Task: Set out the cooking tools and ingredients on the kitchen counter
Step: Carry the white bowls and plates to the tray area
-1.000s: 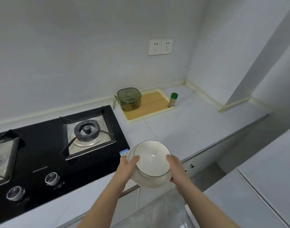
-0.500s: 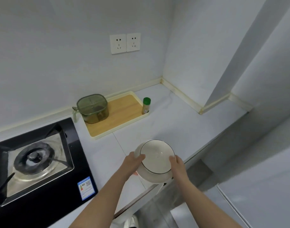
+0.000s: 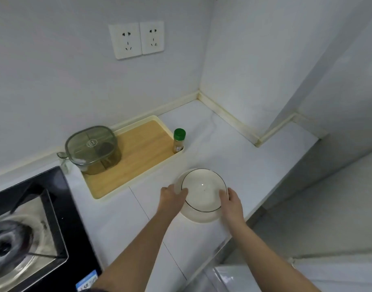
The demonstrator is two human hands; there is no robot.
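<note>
Bowl (image 3: 203,193), white with a thin dark rim line, sits between both hands over the front part of the bench (image 3: 254,165), near its front edge and tilted so the inside faces the camera; whether its base touches the bench I cannot tell; left hand (image 3: 173,200) presses on the bowl's left side, thumb laid over the rim; right hand (image 3: 231,202) presses on the right side, fingers on the rim; each grip is closed on the bowl, the two palms clamping it between them.

Behind the bowl, toward the back edge of the bench, lies a tray (image 3: 136,157) with a cream border and a wooden face; on its left end stands a box (image 3: 92,148), green-tinted and see-through, lid on, with divided compartments showing through; a small spoon (image 3: 63,160) hangs at the box's left side; at the tray's right end a jar (image 3: 178,141) with a green cap stands upright in the tray's corner.

Stove (image 3: 60,218), black glass, takes the left end of the bench; one burner (image 3: 10,245) shows, blurred; a blue label (image 3: 87,282) sits at the stove's front corner.

Two sockets (image 3: 136,40) are on the wall above the tray.
</note>
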